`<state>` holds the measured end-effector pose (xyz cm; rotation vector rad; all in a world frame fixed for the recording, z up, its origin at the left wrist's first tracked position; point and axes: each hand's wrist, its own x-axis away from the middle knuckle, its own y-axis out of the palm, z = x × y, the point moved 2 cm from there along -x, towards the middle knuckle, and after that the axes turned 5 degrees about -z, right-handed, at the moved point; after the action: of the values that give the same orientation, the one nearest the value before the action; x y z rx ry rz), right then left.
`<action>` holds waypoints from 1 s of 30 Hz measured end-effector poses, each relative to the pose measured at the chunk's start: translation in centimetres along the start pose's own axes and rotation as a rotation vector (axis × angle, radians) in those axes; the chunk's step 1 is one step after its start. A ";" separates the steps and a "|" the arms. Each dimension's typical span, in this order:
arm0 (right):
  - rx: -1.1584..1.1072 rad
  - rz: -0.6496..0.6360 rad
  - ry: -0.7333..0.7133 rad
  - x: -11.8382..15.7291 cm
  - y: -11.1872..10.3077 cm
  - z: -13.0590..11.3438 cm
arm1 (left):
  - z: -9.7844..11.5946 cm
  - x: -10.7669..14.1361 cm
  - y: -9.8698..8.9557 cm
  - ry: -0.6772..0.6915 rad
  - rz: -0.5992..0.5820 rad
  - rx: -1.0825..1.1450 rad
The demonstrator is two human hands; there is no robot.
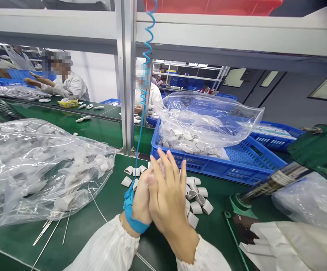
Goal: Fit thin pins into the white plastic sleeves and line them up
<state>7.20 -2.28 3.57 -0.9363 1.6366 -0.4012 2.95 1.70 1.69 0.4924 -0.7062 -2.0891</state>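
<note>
My left hand [142,199], with a blue wrist strap [129,210] and a coiled blue cord, is pressed palm to palm against my right hand [167,195]. The right hand covers most of the left one; its fingers are stretched and slightly apart, pointing away from me. Whether anything lies between the palms is hidden. Left fingers are mostly out of sight. Around and behind the hands, several short grey-white tube pieces [196,207] lie on the green table [104,241].
A clear bag [39,169] of pale parts lies left, thin wires poking out. Blue crate [237,169] behind holds another bag [208,116]. A metal post [126,75] rises ahead. At right stands a green-and-metal tool [276,180]. Co-workers [74,84] sit across the line.
</note>
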 end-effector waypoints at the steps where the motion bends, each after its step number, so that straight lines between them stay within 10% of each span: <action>1: 0.024 -0.011 0.012 -0.3 0.3 0.4 | 0.1 -0.2 0.0 -0.035 0.000 0.018; 9: 0.119 0.126 -0.075 -2.4 -1.7 2.8 | -0.1 0.3 1.5 -0.054 -0.002 0.126; 15: -0.307 0.007 0.088 -0.7 -5.4 6.3 | 0.7 -0.2 -0.4 -0.111 0.133 0.076; 19: -0.176 -0.587 -0.008 2.8 -4.9 9.5 | 1.9 -0.8 -2.7 -0.193 0.026 0.098; 22: -0.137 -0.730 -0.031 4.2 -3.1 10.6 | 1.5 -0.9 -3.4 -0.284 -0.068 -0.030; 30: -0.131 -0.281 0.184 4.1 -2.8 10.8 | 0.7 -0.3 -2.9 -0.276 -0.158 -0.416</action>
<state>18.13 -4.79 -0.31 -1.2661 1.7174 -0.5914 0.96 3.51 0.33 0.0280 -0.3731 -2.3995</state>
